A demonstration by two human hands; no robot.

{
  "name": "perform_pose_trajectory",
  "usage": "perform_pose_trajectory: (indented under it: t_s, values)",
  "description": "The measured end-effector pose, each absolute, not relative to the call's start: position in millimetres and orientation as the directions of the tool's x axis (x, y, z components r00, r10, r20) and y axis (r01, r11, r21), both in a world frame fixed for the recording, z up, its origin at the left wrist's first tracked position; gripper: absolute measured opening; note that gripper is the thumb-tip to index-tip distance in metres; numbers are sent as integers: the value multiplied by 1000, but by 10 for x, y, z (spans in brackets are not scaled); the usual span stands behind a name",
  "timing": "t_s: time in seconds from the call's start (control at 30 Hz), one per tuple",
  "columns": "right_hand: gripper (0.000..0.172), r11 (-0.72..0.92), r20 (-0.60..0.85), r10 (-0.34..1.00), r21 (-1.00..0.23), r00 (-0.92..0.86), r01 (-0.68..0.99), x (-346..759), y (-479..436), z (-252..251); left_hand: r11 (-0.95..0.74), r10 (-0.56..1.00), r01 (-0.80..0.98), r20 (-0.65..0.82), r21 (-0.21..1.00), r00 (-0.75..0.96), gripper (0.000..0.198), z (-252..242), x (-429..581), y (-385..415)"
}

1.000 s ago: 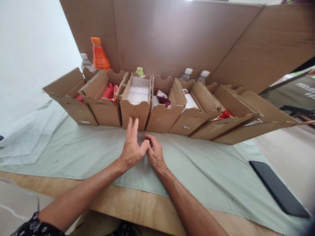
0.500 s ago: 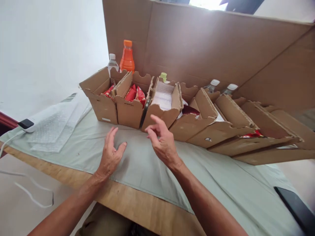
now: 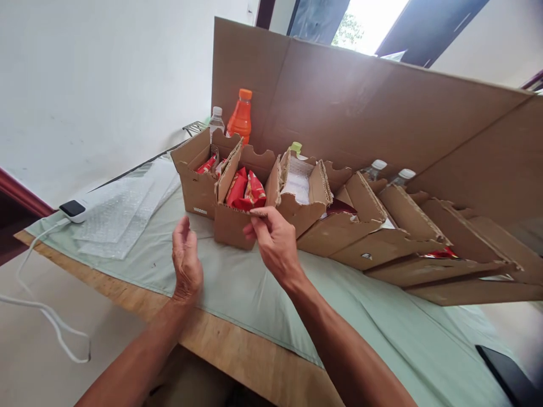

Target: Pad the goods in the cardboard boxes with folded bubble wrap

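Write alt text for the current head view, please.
The person's right hand has its grip on the front rim of an open cardboard box of red packets. The left hand is open nearby; more boxes stand alongside.

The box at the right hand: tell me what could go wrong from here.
The right hand seems to pinch the front rim of the box, so the cardboard might bend. With the left hand apart from it, the box could tip, and the red packets near the rim might spill.
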State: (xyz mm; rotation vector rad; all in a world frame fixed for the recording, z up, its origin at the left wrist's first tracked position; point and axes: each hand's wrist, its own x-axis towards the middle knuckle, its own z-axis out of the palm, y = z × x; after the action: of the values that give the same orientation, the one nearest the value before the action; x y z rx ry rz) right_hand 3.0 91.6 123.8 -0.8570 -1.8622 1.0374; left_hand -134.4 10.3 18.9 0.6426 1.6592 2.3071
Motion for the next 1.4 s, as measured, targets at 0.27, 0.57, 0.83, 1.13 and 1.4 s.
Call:
perform_pose_trajectory:
  t_s: [0.27,0.57,0.83,1.13,1.4]
  values:
    - [11,399,278,859,-889,-429,225,1525,134,1335,-368,434,72,240,927,-868,56,225,-1376,52]
    - [57,188,187,982,-957,-22,222,2809,-166,913,-298,733,61,269,953,-624,45,218,-794,-617]
    - [63,334,207,939,-746,-276,576,2523,-458,466,-322,826,-55,252,945,-504,49,126,-516,-702]
    - [40,292,286,953,-765,-104,574,2403,427,571,-306,884,32,296,952,-361,55,343,-269,-33]
    - [32,168,130,986,-752,-107,637,2416,411,255,-66,913,276,170,959,-370,59,125,-506,-273]
